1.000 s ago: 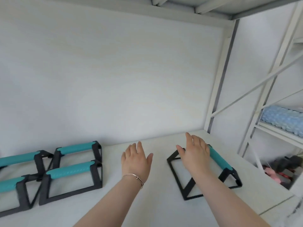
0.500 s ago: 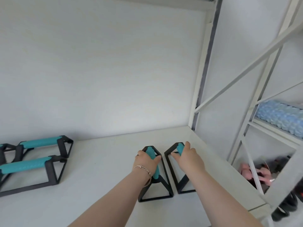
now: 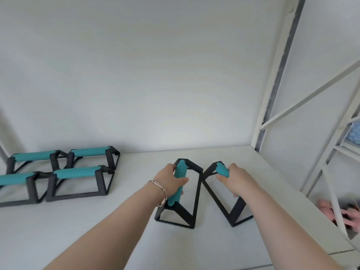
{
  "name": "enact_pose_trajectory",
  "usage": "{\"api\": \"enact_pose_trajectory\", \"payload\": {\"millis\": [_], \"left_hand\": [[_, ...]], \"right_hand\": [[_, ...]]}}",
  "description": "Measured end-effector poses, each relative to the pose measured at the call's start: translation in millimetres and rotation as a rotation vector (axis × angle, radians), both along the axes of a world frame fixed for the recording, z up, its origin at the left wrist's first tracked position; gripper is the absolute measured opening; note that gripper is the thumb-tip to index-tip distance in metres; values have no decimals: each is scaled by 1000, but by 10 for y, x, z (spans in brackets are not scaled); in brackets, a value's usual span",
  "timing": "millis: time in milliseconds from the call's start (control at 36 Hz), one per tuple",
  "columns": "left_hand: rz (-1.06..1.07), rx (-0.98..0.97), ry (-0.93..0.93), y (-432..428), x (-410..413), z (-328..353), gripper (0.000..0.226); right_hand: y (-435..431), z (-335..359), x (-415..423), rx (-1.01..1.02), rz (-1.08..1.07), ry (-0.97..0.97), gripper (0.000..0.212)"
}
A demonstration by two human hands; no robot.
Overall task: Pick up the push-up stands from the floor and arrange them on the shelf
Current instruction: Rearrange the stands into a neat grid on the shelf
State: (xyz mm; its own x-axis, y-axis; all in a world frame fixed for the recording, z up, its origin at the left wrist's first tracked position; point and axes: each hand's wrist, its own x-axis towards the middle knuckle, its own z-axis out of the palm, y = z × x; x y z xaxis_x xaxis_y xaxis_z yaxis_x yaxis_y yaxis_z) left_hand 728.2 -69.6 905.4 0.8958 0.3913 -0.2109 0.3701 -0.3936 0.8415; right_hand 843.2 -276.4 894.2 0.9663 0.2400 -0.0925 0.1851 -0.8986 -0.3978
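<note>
Two push-up stands are held on the white shelf: the left hand is wrapped around one stand, the right hand around another stand. Four more stands are grouped well to the left.

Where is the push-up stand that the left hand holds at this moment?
The left-hand stand sits on the shelf right of centre, gripped by the left hand, beside the right hand's stand.
</note>
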Motion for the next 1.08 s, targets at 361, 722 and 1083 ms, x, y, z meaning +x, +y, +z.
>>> {"api": "enact_pose_trajectory", "payload": {"millis": [361, 722, 1083], "left_hand": [[-158, 498, 107, 1875, -1440, 286, 45], [-341, 661, 206, 3654, -2813, 214, 28], [-435, 795, 194, 4258, -3088, -137, 43]], "right_hand": [[1378, 200, -1025, 115, 308, -45, 40], [3001, 84, -2173, 86, 662, 44, 37], [3698, -46, -2575, -66, 681, -125, 42]]}}
